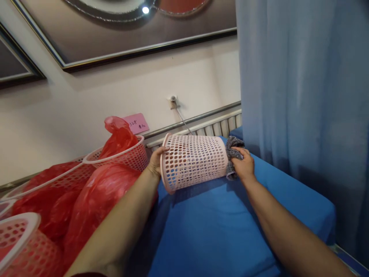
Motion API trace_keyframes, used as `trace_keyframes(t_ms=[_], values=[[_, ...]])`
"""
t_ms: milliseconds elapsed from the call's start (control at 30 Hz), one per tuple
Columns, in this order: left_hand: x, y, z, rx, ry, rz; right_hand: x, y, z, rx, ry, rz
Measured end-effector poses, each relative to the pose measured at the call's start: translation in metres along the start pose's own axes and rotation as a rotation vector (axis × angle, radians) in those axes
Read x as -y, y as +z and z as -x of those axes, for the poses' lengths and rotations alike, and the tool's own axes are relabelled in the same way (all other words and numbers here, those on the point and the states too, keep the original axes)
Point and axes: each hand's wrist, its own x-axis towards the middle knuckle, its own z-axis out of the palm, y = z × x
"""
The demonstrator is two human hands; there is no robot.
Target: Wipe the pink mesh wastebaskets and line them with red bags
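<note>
A pale pink perforated plastic basket (196, 159) is held on its side above the blue-covered bed (207, 227), its rim toward the left. My left hand (157, 159) grips that rim, thumb on the outside and the other fingers partly hidden. At the basket's base on the right, my right hand (243, 163) is closed on a grey speckled cloth (232, 156), which lies against the bottom of the basket.
Pink baskets (141, 152) and red plastic bags (106, 196) crowd the left side. A radiator (227, 125) runs along the wall behind, near a pink handwritten note (138, 123). A blue curtain (291, 77) hangs at right, and framed pictures (150, 50) are above.
</note>
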Motion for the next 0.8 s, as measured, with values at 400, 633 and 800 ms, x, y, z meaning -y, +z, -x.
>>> trace_keyframes(t_ms=[400,633,800], values=[[-0.009,0.078,0.036,-0.132,-0.010,0.418,-0.017,0.002,-0.006,-0.047,0.156,0.041],[0.012,0.155,0.013,-0.326,0.243,0.507,-0.007,0.016,0.023,0.165,-0.026,-0.135],[0.042,0.179,0.029,-0.003,0.279,0.323,-0.016,0.015,0.021,0.176,0.033,-0.049]])
